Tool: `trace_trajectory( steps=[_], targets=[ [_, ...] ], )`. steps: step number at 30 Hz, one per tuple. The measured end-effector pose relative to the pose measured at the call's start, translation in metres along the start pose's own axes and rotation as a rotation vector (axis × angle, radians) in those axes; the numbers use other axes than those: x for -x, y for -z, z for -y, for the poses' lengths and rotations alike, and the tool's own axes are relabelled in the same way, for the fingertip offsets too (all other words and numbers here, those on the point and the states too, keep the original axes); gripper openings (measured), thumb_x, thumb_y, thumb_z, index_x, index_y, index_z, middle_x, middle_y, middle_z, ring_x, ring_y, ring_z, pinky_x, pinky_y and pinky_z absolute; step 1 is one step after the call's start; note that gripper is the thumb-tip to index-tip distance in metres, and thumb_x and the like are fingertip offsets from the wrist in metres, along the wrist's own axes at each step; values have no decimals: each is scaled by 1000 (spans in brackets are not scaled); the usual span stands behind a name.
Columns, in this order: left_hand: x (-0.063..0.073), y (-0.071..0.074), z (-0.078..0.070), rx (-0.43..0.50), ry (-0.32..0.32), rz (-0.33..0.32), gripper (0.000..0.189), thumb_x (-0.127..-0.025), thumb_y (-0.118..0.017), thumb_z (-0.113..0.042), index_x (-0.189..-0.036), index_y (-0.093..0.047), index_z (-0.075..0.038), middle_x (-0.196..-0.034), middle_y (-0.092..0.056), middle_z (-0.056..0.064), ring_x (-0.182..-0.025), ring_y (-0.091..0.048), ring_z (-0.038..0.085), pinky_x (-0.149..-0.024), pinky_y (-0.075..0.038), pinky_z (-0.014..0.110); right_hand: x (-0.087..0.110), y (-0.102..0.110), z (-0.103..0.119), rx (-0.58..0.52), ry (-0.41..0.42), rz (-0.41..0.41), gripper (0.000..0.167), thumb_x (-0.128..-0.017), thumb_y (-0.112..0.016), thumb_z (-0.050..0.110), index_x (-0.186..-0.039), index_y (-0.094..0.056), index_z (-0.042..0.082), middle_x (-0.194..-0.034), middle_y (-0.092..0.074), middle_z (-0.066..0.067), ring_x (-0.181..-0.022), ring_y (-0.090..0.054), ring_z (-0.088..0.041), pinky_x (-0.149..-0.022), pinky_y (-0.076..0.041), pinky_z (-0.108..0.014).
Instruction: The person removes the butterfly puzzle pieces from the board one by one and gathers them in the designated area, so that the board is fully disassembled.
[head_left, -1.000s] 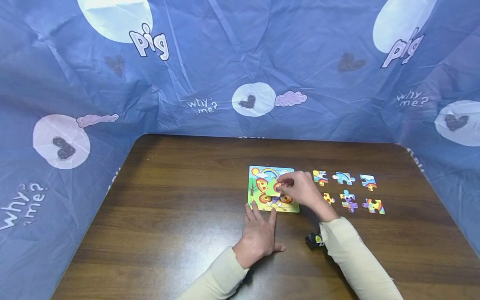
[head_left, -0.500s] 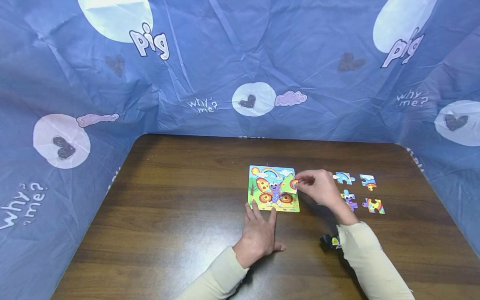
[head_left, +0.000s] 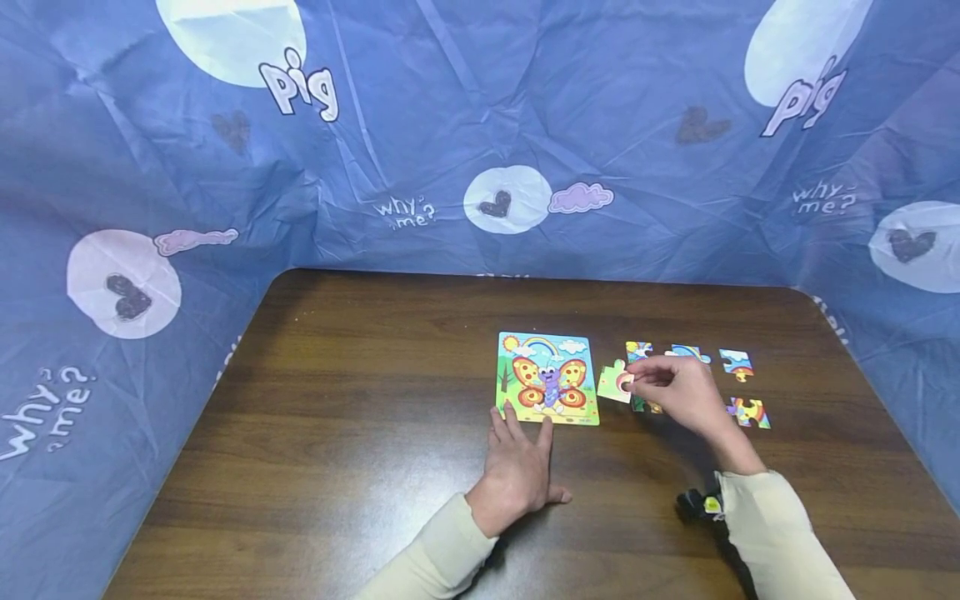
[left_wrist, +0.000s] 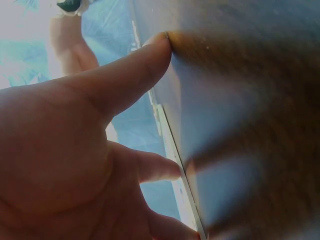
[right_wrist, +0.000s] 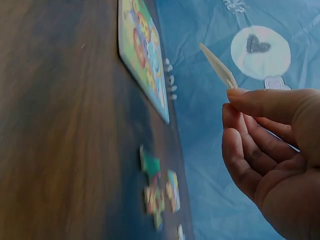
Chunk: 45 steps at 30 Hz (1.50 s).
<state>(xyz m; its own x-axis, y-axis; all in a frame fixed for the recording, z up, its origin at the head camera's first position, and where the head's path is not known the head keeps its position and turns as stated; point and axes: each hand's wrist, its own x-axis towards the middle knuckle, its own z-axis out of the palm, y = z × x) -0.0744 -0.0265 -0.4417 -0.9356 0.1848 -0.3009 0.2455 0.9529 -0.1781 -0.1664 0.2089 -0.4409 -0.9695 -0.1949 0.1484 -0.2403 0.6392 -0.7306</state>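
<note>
A square butterfly puzzle board (head_left: 538,343) lies flat on the table. Spread fingers of my left hand (head_left: 517,473) touch its near edge; in the left wrist view, this edge (left_wrist: 184,172) meets the fingertips while the thumb touches the table. To the right of the board, my right hand (head_left: 686,398) pinches a mostly green puzzle piece (head_left: 613,385) between thumb and fingers. In the right wrist view, the pinched piece (right_wrist: 217,65) appears almost edge-on, raised above the table. Part of it is covered by the fingertips.
Several loose puzzle pieces lie right of the board, among them a sun piece (head_left: 639,351), a cloud piece (head_left: 737,363) and a yellow-orange piece (head_left: 752,412). My right hand partly hides others. A blue printed cloth (head_left: 420,125) surrounds the back of the wooden table (head_left: 360,383).
My right hand has carried the green puzzle piece from above the board to its right side, toward the loose pieces, uncovering the butterfly picture. My left hand stays put.
</note>
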Motion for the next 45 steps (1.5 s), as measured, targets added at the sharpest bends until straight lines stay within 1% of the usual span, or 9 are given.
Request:
trace_trajectory(
  steps=[7, 15, 19, 23, 27, 32, 37, 39, 45],
  targets=[
    [0, -1, 1, 4, -3, -5, 105, -70, -61, -85, -156, -33, -33, -155, -42, 27, -143, -43, 44, -116, -44, 37, 16, 11, -16, -7, -29, 15, 19, -78, -82, 5, -96, -76, -1, -84, -77, -17, -66, -65, 8, -59, -56, -17],
    [-1, -1, 0, 5, -5, -6, 105, -70, -61, -85, -156, -32, -32, -155, -42, 28, -143, -43, 44, -116, -44, 36, 33, 20, -29, 5, -58, 88, 21, -81, -82, 9, -98, -76, -1, -86, -78, -15, -70, -67, 7, -63, -57, -17],
    [-1, -1, 0, 13, -4, -5, 106, -70, -62, -85, -156, -32, -32, -155, -42, 28, -143, -43, 44, -116, -44, 37, 40, 21, -35, 5, -50, 136, 20, -82, -80, 11, -98, -75, -1, -86, -78, -14, -71, -67, 6, -63, -57, -18],
    [-1, -1, 0, 7, -4, -2, 106, -70, -61, -85, -156, -32, -32, -155, -42, 27, -143, -43, 44, -116, -44, 37, 47, 20, -43, -15, -22, 177, 17, -82, -79, 6, -96, -75, -2, -85, -78, -14, -71, -67, 6, -62, -57, -18],
    [-1, -1, 0, 11, -4, 3, 105, -71, -61, -85, -157, -32, -31, -155, -40, 28, -144, -42, 43, -115, -44, 37, 50, 19, -48, -31, -32, 211, 17, -81, -79, 4, -95, -75, -3, -84, -78, -13, -71, -67, 5, -62, -57, -19],
    [-1, -2, 1, 23, -3, 4, 105, -72, -61, -84, -157, -31, -30, -156, -38, 30, -145, -41, 43, -115, -45, 36, 51, 19, -49, -30, -27, 228, 16, -79, -80, 2, -94, -74, -2, -83, -77, -11, -70, -67, 4, -62, -58, -20],
    [-2, -2, 0, 35, -5, 0, 105, -71, -62, -83, -157, -32, -30, -155, -39, 30, -145, -41, 44, -115, -45, 37, 51, 19, -50, 8, 28, 234, 15, -77, -78, -5, -91, -73, 0, -80, -76, -7, -69, -65, 5, -61, -58, -20],
    [-1, -2, 0, 39, -6, -2, 105, -71, -63, -83, -156, -32, -30, -155, -39, 30, -144, -41, 44, -115, -45, 37, 51, 19, -51, 51, 44, 228, 17, -77, -77, -7, -91, -73, 2, -79, -75, -4, -69, -64, 5, -61, -57, -20],
    [-1, 0, 0, 37, -9, -3, 105, -71, -63, -82, -156, -33, -30, -155, -40, 29, -144, -42, 44, -114, -45, 38, 50, 20, -48, 126, 44, 227, 21, -76, -74, -10, -94, -74, 2, -81, -75, -5, -70, -63, 4, -62, -56, -19]
  ],
)
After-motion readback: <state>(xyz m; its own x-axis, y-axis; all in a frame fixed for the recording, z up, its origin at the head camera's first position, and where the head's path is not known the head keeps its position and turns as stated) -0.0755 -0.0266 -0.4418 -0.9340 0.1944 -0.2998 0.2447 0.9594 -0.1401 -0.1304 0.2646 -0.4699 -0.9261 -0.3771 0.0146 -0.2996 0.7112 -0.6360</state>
